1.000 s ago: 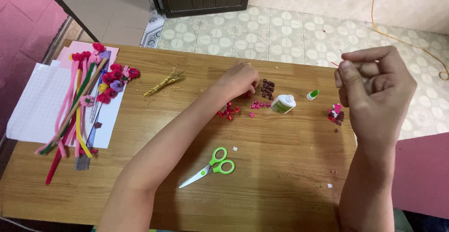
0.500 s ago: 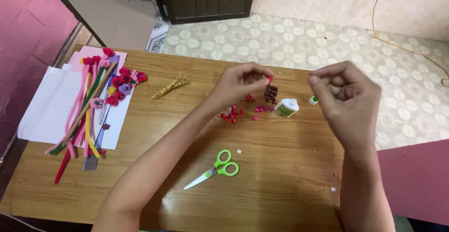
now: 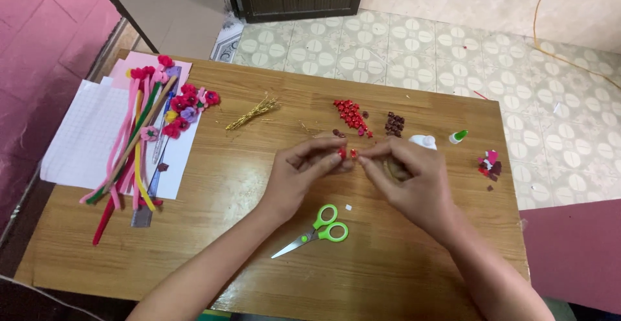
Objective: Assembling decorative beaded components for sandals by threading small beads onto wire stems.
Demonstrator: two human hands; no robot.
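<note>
Above the wooden surface (image 3: pixel 213 230) I see the left hand (image 3: pixel 304 175) and right hand (image 3: pixel 407 178) meet, each grip pinched shut on a tiny red bead (image 3: pixel 341 153). Many small red beads (image 3: pixel 351 114) lie unused behind; green-handled scissors (image 3: pixel 317 230) rest nearby, so much work remains, I judge.

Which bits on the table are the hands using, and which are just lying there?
Being used:
left hand, right hand, two small red beads pinched between them.

Just lying:
green scissors, pipe cleaners, red bead pile, glue bottle, gold sprig.

Green scissors (image 3: pixel 319 229), pipe cleaners (image 3: pixel 129 159), white paper (image 3: pixel 84 136) lie on the wooden table (image 3: pixel 213 243).
</note>
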